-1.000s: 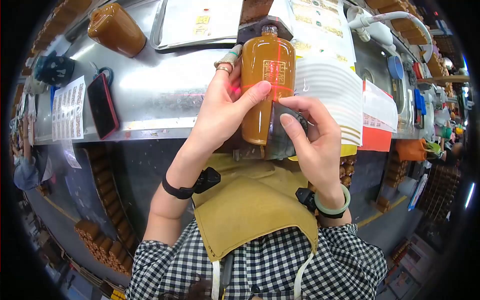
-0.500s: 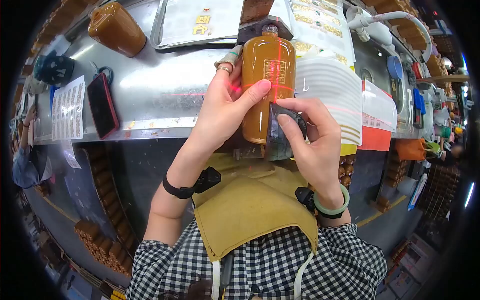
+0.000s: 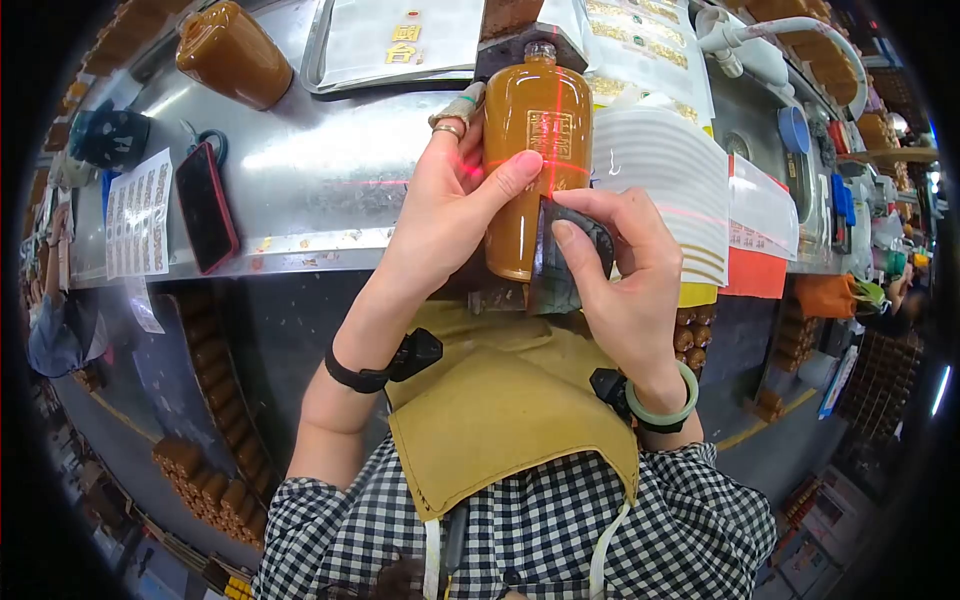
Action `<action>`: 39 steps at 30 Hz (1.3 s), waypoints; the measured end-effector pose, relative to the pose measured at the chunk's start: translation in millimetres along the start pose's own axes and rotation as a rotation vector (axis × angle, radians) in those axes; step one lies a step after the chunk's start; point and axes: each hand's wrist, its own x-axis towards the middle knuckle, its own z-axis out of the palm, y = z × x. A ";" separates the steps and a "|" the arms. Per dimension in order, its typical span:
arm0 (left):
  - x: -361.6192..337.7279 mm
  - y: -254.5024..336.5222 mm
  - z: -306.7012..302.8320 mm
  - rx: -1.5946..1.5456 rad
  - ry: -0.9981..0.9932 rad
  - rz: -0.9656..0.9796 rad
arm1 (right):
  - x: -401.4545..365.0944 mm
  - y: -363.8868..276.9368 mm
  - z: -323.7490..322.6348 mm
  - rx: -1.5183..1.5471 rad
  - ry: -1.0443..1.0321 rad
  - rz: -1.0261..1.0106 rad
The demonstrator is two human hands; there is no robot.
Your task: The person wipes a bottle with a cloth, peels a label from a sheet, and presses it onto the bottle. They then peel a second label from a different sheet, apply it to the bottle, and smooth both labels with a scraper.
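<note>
A glossy brown bottle (image 3: 512, 225) with a gold embossed emblem (image 3: 550, 135) lies tilted back, its neck toward a metal block (image 3: 560, 45). My left hand (image 3: 445, 195) is wrapped round its left side, the thumb pressed on the front below the emblem; one finger wears a cloth cover and another a ring. My right hand (image 3: 635, 255) pinches a dark, flat scraper-like piece (image 3: 560, 265) against the bottle's lower right side, forefinger and thumb at its top edge. Red laser lines cross on the bottle close to that forefinger.
Stacked white sheets with curved bands (image 3: 660, 190) lie right of the bottle. A metal tray (image 3: 400, 80) with gold characters is behind left. Another brown bottle (image 3: 235, 60), a phone (image 3: 207, 210) and a label sheet (image 3: 140, 215) lie farther left. A white pipe (image 3: 790, 35) arches at the right.
The bottle and both hands sit slightly higher in view, and the emblem has risen a little with them. Both hands keep the same hold.
</note>
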 end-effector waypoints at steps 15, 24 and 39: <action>6.0 4.2 -23.8 0.020 0.153 -0.052 | 22.5 37.2 -30.9 0.545 0.007 0.323; 8.2 -0.5 -6.7 0.051 0.035 0.063 | 27.2 25.3 7.9 0.523 -0.064 0.378; 3.3 -1.7 -7.1 0.124 0.015 0.104 | 27.1 27.1 11.1 0.519 -0.070 0.366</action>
